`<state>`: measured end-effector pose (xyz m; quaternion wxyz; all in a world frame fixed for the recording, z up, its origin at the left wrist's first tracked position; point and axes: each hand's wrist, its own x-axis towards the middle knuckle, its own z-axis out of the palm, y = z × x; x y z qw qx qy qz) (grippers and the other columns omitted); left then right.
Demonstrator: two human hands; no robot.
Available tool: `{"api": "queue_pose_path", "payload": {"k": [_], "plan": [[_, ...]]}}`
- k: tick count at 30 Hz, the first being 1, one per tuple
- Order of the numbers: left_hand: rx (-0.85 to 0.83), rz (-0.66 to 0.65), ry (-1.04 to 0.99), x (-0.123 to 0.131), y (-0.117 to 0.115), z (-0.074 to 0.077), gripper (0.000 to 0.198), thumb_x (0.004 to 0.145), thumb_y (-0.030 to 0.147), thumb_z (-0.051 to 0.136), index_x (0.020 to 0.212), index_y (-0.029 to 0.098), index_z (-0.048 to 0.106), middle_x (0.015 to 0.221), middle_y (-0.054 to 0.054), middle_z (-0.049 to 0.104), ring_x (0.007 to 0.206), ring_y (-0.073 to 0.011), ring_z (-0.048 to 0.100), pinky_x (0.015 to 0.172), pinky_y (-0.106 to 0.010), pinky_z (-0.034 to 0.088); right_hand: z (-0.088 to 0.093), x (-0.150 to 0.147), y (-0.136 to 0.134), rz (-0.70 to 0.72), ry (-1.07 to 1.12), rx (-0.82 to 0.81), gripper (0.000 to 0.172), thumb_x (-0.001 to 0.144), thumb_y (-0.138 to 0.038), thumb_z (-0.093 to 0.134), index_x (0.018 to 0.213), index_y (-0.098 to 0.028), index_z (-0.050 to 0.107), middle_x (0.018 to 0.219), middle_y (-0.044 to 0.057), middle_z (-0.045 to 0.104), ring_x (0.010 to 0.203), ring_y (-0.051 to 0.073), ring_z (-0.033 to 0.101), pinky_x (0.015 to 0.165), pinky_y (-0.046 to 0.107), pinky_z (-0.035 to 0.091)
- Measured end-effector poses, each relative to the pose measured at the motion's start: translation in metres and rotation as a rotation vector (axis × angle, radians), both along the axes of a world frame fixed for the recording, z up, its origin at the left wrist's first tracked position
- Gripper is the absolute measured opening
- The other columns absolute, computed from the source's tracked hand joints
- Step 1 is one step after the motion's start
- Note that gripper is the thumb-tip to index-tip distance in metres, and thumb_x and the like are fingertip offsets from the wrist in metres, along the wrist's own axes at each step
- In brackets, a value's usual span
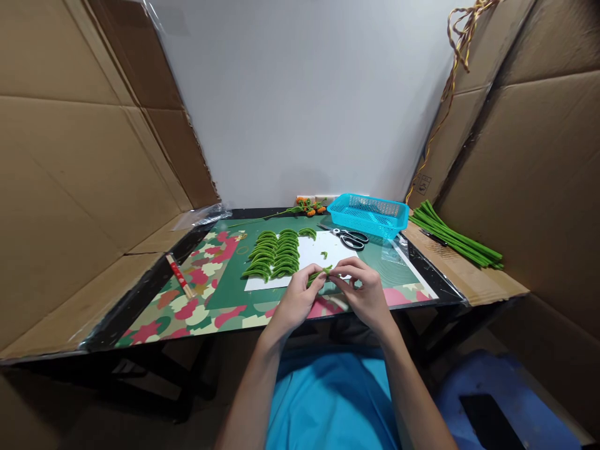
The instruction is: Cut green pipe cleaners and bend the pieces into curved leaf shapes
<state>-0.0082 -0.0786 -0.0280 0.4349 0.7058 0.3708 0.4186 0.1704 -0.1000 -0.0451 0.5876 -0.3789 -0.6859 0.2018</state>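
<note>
Between the fingertips of both hands, above the near edge of a white sheet (309, 252), is a green pipe cleaner (320, 275). My left hand (304, 294) pinches its left part with thumb and fingers. On the other end, my right hand (360, 284) has its thumb and index finger pressed together. Two columns of curved green pipe-cleaner pieces (285, 253) lie left of my hands, and one more curved piece (307, 232) starts a third column. A short bent green scrap (324, 255) rests on the sheet just beyond my fingers.
Black-handled scissors (352, 239) lie behind the sheet, near a blue plastic basket (368, 215). Orange flowers on green stems (312, 206) are at the back. A bundle of green pipe cleaners (454, 236) lies right, on cardboard. Chopsticks in a red wrapper (179, 275) are left. Cardboard walls (539, 156) flank the table.
</note>
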Motion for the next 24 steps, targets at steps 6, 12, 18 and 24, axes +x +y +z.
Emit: {"api": "queue_pose_path", "payload": {"k": [6, 12, 18, 24], "plan": [[-0.052, -0.020, -0.044, -0.001, 0.003, 0.000, 0.030, 0.095, 0.045, 0.060, 0.081, 0.019, 0.058, 0.067, 0.004, 0.046, 0.063, -0.0133, 0.039, 0.060, -0.025, 0.032, 0.002, 0.000, 0.000, 0.036, -0.014, -0.062, 0.012, 0.099, -0.028, 0.069, 0.101, -0.023, 0.081, 0.101, 0.006, 0.074, 0.081, 0.017, 0.068, 0.062, 0.027, 0.047], [-0.126, -0.039, -0.048, -0.003, 0.002, 0.002, 0.032, 0.092, 0.047, 0.063, 0.080, 0.018, 0.060, 0.063, 0.005, 0.042, 0.057, -0.0114, 0.031, 0.055, -0.025, 0.027, 0.004, 0.001, 0.000, 0.055, 0.002, -0.068, 0.011, 0.099, -0.026, 0.069, 0.097, -0.023, 0.079, 0.097, 0.006, 0.074, 0.084, 0.018, 0.068, 0.066, 0.028, 0.049], [-0.181, -0.054, -0.060, -0.004, -0.003, 0.007, 0.034, 0.090, 0.049, 0.067, 0.079, 0.018, 0.061, 0.058, 0.008, 0.035, 0.053, -0.0096, 0.025, 0.051, -0.025, 0.022, 0.004, 0.001, -0.002, 0.066, -0.038, -0.018, 0.012, 0.101, -0.021, 0.064, 0.092, -0.022, 0.073, 0.092, 0.004, 0.071, 0.083, 0.018, 0.066, 0.069, 0.029, 0.047], [-0.254, -0.101, -0.125, -0.003, -0.008, 0.013, 0.035, 0.087, 0.049, 0.074, 0.080, 0.016, 0.063, 0.060, 0.007, 0.038, 0.053, -0.0078, 0.024, 0.050, -0.023, 0.023, 0.002, -0.002, -0.005, 0.001, -0.121, 0.078, 0.016, 0.106, -0.022, 0.057, 0.095, -0.023, 0.068, 0.094, 0.004, 0.068, 0.085, 0.018, 0.064, 0.072, 0.030, 0.046]]}}
